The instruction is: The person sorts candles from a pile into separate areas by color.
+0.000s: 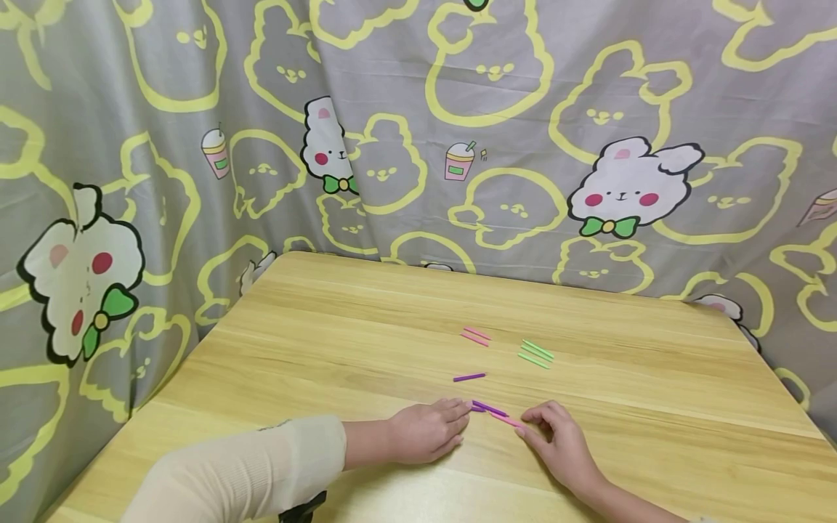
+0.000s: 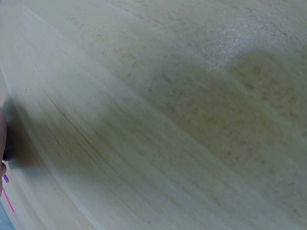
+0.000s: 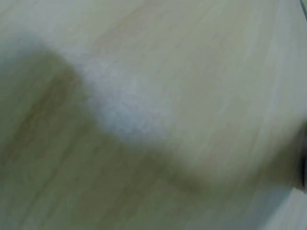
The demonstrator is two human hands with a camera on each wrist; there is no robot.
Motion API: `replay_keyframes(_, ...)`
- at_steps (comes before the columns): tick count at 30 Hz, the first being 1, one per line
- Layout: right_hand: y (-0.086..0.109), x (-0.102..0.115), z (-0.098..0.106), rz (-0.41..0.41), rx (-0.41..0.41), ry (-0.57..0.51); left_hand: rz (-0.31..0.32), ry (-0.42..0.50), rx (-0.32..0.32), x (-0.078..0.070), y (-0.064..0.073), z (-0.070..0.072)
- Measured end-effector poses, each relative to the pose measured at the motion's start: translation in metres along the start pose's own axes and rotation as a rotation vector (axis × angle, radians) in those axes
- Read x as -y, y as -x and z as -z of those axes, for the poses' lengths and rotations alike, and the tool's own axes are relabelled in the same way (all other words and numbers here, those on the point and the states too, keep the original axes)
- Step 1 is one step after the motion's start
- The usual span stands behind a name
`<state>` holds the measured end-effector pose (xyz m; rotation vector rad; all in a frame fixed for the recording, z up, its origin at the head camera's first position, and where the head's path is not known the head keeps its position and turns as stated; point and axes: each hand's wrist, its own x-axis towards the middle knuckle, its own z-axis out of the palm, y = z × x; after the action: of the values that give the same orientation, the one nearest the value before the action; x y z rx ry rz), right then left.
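My left hand (image 1: pixel 428 432) lies low over the wood tabletop, its fingers extended, fingertips at the left ends of two purple sticks (image 1: pixel 489 408). Whether those fingers press on the sticks or only touch them, I cannot tell. To the right, my right hand (image 1: pixel 564 444) has thumb and forefinger pinched at the right end of a pink stick (image 1: pixel 505 420). That stick's other end comes close to the purple ones. At the left edge of the left wrist view, bits of a pink stick (image 2: pixel 8 200) and a purple stick (image 2: pixel 5 178) show beside the hand.
Beyond the hands lie a single purple stick (image 1: pixel 469 377), two pink sticks (image 1: pixel 475 337) side by side and three green sticks (image 1: pixel 536 354). A patterned grey curtain (image 1: pixel 405 87) hangs behind and left of the table (image 1: pixel 314 319). The right wrist view shows mostly shadowed tabletop (image 3: pixel 201 96).
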<state>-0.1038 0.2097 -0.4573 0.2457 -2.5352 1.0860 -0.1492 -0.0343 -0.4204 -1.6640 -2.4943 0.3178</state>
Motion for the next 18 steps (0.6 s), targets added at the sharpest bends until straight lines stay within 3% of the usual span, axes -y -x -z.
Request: replay_keyframes(18,-0.0029,0.003,0.0023,-0.049,0.045,0.029,-0.005,-0.02,0.004,-0.0009,-0.0009,-0.0002)
